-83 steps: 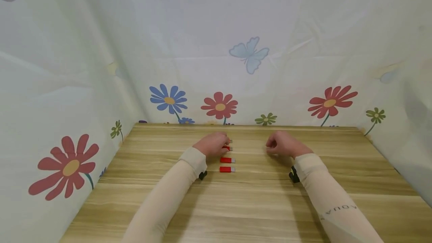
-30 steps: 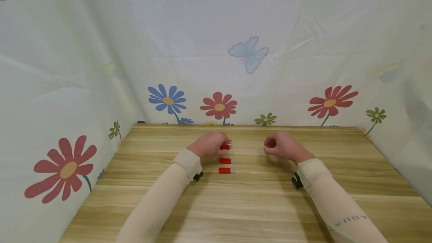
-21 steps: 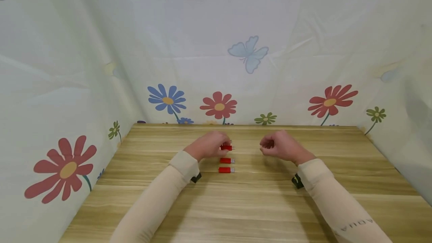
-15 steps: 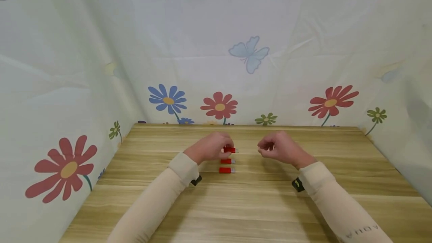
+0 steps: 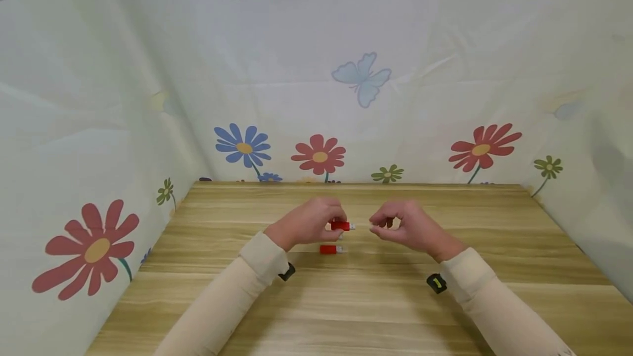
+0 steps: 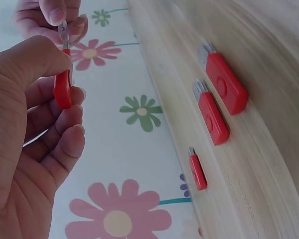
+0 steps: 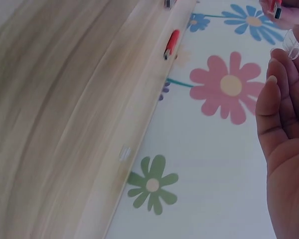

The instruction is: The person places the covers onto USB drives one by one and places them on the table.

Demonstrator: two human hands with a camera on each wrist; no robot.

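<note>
My left hand (image 5: 307, 225) pinches a red USB flash drive (image 6: 63, 88) between thumb and fingers, raised above the table with its metal plug pointing right. Facing it, my right hand (image 5: 414, 228) holds a small clear cap (image 7: 292, 46) between thumb and fingertips. The plug and the cap's mouth are level, with a narrow gap between them in the head view. Below, three more red flash drives lie on the wood: a near one (image 6: 226, 83), a middle one (image 6: 212, 118) and a far one (image 6: 197, 172). The left hand hides some of them in the head view.
A small clear piece (image 7: 124, 152), like another cap, lies near the back edge of the wooden table (image 5: 386, 301). Behind and at both sides hangs a white curtain (image 5: 277, 43) printed with flowers and a butterfly.
My left hand has picked up a flash drive from the back of the row and brought it up, nearer and rightward. My right hand has moved left, closing the distance between the two hands.
</note>
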